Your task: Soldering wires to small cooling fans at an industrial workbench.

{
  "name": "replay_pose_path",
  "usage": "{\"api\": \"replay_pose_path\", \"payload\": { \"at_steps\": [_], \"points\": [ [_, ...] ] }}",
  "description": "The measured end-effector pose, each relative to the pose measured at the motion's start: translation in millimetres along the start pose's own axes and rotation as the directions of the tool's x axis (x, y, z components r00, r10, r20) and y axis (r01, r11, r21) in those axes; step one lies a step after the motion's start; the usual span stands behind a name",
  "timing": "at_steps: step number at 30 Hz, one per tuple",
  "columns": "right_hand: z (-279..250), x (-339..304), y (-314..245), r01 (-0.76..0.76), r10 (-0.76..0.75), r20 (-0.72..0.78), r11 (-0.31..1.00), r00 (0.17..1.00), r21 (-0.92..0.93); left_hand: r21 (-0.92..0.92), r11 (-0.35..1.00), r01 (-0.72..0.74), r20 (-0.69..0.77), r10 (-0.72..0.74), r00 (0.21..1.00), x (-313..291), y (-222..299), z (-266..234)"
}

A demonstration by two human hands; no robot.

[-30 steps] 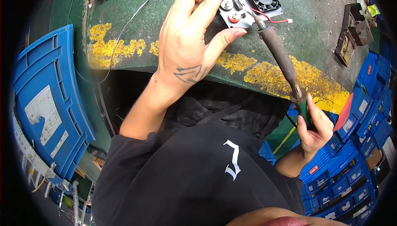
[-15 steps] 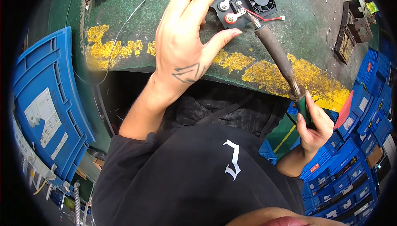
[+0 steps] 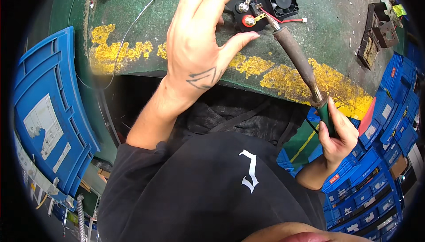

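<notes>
My left hand (image 3: 199,42) rests on the green bench, its fingers and thumb steadying a small black assembly (image 3: 248,13) with a red terminal and a silver terminal. A black cooling fan (image 3: 283,0) with red and black wires sits right beside it. My right hand (image 3: 336,131) grips the green handle of a soldering iron (image 3: 299,60) down near the bench edge. The iron's long brown shaft runs up and left, and its tip touches a metal tab by the red terminal.
The green bench top (image 3: 133,7) has worn yellow paint along its front edge. A thin wire (image 3: 126,33) lies on it at left. A dark metal part (image 3: 376,36) sits at right. Blue bins stand at left (image 3: 40,109) and at lower right (image 3: 376,171).
The small assembly and fan now appear black side up, where a silver plate showed a second ago. The iron's tip stays at the terminal tab. The view has shifted slightly.
</notes>
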State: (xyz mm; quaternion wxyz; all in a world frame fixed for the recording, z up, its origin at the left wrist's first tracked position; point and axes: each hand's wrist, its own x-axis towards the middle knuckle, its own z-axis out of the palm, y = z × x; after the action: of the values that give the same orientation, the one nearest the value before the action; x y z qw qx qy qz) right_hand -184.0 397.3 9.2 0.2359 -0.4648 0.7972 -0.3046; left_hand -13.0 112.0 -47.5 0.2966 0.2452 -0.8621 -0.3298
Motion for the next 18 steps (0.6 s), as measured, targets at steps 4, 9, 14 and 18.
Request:
{"api": "replay_pose_path", "payload": {
  "at_steps": [4, 9, 14, 18],
  "points": [
    [-3.1, 0.1, -1.6, 0.011, -0.011, 0.009, 1.000, 1.000, -0.023, 0.008, 1.000, -0.003, -0.002, 0.003, 1.000, 0.3, 1.3, -0.5],
    [-4.1, -1.7, -2.9, -0.002, 0.002, 0.012, 1.000, 1.000, -0.027, 0.001, 1.000, -0.002, -0.013, 0.002, 1.000, -1.7, 0.1, 0.9],
    [-3.4, -3.1, -3.6, -0.015, 0.015, 0.006, 1.000, 1.000, -0.023, 0.087, 0.996, -0.001, 0.072, -0.005, 0.997, 5.0, 12.7, -14.3],
    [-4.5, -2.9, -7.3, -0.018, 0.018, 0.016, 1.000, 1.000, -0.022, -0.028, 0.979, -0.200, -0.123, 0.195, 0.973, 4.2, -4.4, 4.5]
  ]
}}
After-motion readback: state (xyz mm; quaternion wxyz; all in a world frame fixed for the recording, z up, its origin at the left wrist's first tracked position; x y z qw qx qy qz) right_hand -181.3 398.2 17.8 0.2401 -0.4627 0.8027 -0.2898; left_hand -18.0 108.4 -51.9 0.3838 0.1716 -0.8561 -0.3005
